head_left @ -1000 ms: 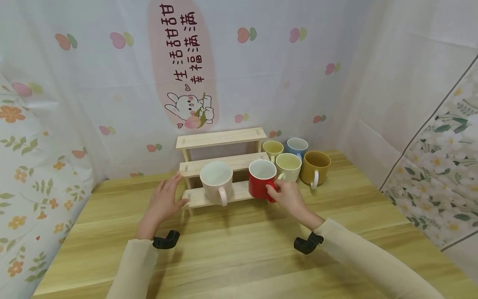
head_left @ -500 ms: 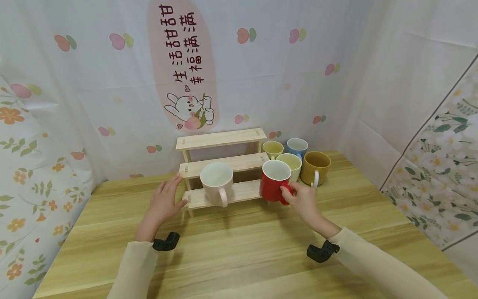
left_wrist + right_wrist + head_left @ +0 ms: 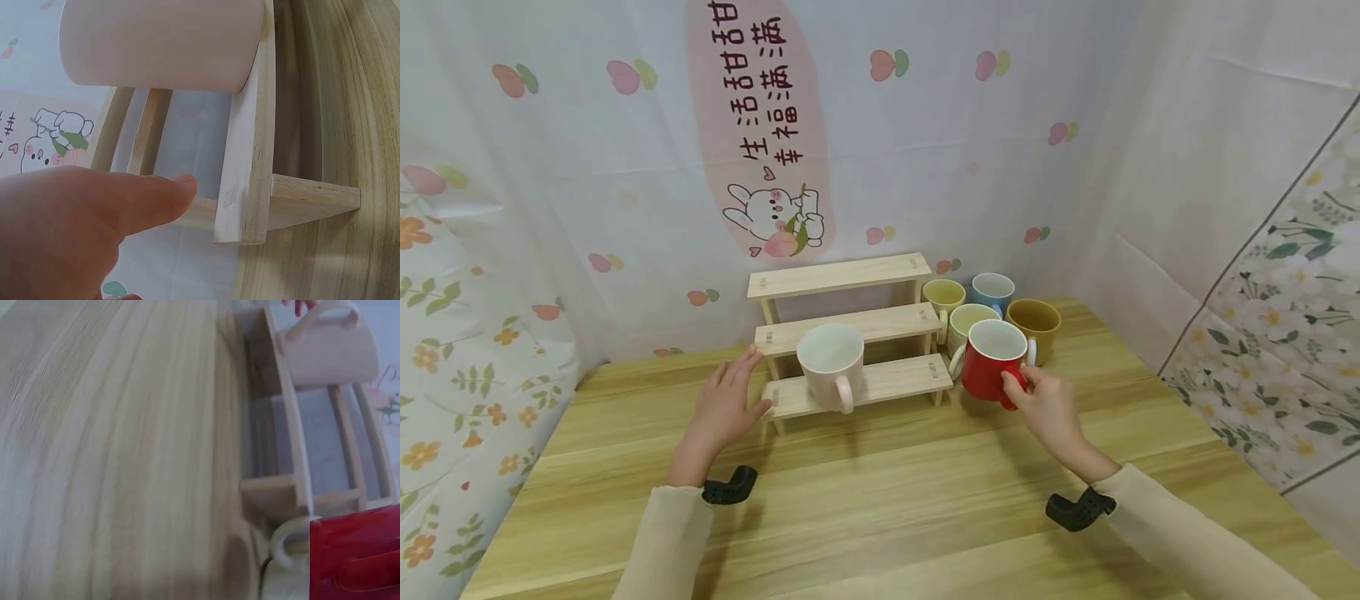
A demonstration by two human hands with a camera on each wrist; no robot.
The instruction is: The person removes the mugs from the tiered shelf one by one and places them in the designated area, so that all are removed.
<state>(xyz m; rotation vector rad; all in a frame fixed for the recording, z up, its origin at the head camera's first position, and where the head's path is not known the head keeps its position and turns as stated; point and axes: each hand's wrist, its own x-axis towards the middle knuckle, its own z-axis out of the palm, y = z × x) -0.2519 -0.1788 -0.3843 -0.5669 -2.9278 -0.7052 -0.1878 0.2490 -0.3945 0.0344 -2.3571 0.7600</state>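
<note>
In the head view my right hand (image 3: 1051, 410) pinches the handle of a red mug (image 3: 987, 367), which is upright just right of a three-step wooden rack (image 3: 910, 375). The mug overlaps a pale green mug (image 3: 958, 325) and part of a mustard mug (image 3: 1043, 317) behind it. My left hand (image 3: 724, 408) lies with fingers extended at the rack's left end. In the left wrist view its thumb (image 3: 156, 199) points toward the lowest step. A pale pink mug (image 3: 831, 367) stands on that step, its handle facing me.
Behind the red mug, a yellow mug (image 3: 942, 293) and a blue mug (image 3: 994, 288) stand beside the rack's right end. Everything rests on a wood-grain table (image 3: 865, 517). A patterned cloth (image 3: 925, 167) hangs behind and at both sides.
My right hand has carried the red mug rightward, from in front of the rack's lowest step to in front of the other mugs. My left hand has stayed at the rack's left end.
</note>
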